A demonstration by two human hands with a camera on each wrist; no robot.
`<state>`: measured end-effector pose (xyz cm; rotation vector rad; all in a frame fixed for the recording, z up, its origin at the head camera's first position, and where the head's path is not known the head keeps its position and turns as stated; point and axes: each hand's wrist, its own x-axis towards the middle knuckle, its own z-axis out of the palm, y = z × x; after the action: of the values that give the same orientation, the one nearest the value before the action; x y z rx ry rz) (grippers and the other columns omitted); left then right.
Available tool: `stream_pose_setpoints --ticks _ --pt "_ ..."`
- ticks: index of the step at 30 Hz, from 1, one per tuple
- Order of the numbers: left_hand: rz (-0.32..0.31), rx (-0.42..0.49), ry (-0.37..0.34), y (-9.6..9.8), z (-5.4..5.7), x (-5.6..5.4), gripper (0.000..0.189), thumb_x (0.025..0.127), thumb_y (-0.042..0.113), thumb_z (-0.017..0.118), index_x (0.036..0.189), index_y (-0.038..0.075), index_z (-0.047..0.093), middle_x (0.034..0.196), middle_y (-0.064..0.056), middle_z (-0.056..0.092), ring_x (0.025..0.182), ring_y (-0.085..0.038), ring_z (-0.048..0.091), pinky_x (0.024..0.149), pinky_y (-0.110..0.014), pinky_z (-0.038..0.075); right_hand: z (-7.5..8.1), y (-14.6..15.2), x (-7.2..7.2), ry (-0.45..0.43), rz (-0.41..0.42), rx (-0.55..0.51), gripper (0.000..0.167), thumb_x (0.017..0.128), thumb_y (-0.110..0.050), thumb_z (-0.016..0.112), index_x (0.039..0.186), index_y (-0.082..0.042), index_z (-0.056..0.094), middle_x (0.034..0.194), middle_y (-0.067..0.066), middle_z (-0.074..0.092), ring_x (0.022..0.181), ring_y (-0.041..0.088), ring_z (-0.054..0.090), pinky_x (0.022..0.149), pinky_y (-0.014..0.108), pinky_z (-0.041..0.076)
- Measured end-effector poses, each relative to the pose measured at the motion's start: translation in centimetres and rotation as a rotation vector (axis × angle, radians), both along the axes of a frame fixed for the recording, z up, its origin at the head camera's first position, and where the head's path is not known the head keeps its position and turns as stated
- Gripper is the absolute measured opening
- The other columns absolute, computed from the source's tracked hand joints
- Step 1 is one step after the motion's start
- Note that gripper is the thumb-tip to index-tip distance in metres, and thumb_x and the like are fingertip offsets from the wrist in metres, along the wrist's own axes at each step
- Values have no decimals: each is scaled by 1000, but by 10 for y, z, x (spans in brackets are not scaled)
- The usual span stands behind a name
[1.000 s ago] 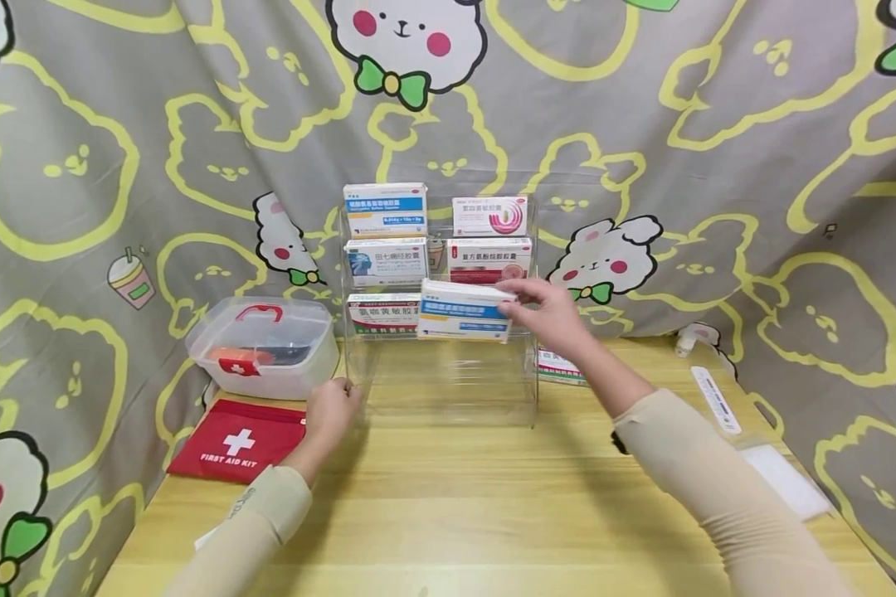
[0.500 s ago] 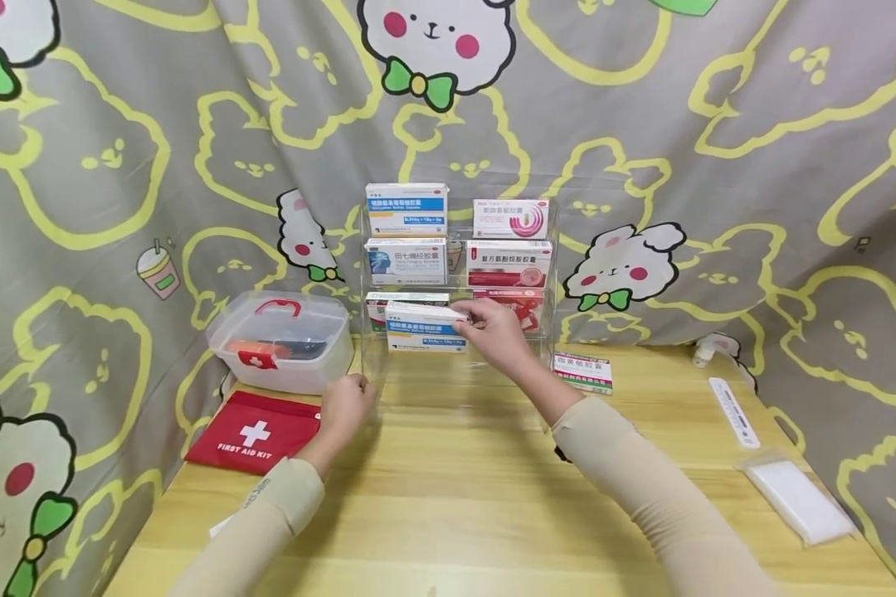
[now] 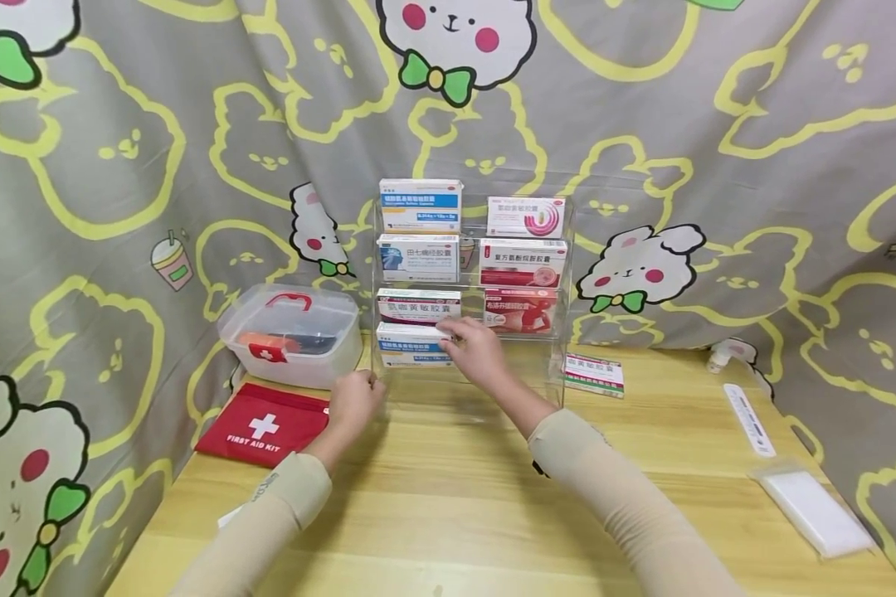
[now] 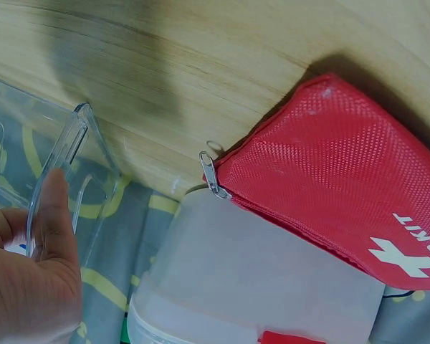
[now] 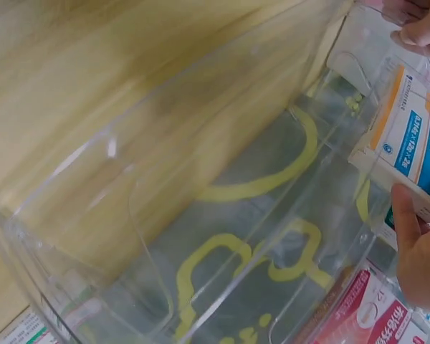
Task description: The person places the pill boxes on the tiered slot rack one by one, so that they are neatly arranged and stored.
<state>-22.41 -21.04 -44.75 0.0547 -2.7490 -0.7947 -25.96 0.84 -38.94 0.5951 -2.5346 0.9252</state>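
A clear plastic display rack [image 3: 485, 398] stands on the table with medicine boxes on its tiers. My right hand [image 3: 478, 352] holds a white and blue medicine box [image 3: 411, 347] by its right end, at the left of the rack's lowest tier. It sits just below a white medicine box [image 3: 418, 307] with dark red lettering. In the right wrist view, thumb and fingers pinch the end of the blue box [image 5: 412, 136]. My left hand [image 3: 357, 402] grips the rack's left side edge; the left wrist view shows the thumb against the clear panel [image 4: 79, 129].
Left of the rack are a lidded plastic case [image 3: 299, 332] and a red first aid pouch [image 3: 265, 424]. Another medicine box [image 3: 595, 375] lies right of the rack. Further right are a small white bottle [image 3: 719, 358], a thin white packet [image 3: 749, 420] and a white pack [image 3: 814, 507].
My right hand has carried the blue and white box left and down, from in front of the third tier to the lowest tier's left. My left hand stays at the rack's side.
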Motion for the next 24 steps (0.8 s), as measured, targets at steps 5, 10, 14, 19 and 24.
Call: stream_pose_setpoints --ticks 5,10,14,19,24 --pt "7 4 4 3 -1 1 13 77 12 57 67 9 65 67 -5 63 61 -24 54 55 -36 44 -8 -2 -2 -25 -28 -36 29 81 -16 72 110 -14 67 107 3 57 90 15 62 78 28 51" --pt "5 -1 8 4 -2 1 13 77 12 57 68 9 65 67 -6 64 61 -25 55 56 -38 44 -10 0 -1 -20 -68 -76 27 79 -16 74 105 -11 69 103 4 66 90 18 64 80 29 51" --pt "3 2 6 4 -1 1 14 77 11 56 66 9 63 64 -5 62 59 -23 52 54 -36 43 -7 2 1 16 -111 -83 26 78 -19 76 102 -10 72 101 7 70 92 20 66 82 31 51" --pt "2 -2 20 3 1 1 15 79 11 57 66 8 63 62 -5 60 58 -22 50 54 -36 43 3 3 1 40 -116 -6 23 79 -19 75 99 -8 74 98 8 69 88 22 66 80 34 51" --pt "2 -5 15 2 0 -1 14 78 11 57 67 8 64 62 -5 60 58 -22 50 55 -35 43 14 2 1 80 -79 224 16 84 -18 69 95 -8 74 93 7 70 88 24 66 80 37 51"
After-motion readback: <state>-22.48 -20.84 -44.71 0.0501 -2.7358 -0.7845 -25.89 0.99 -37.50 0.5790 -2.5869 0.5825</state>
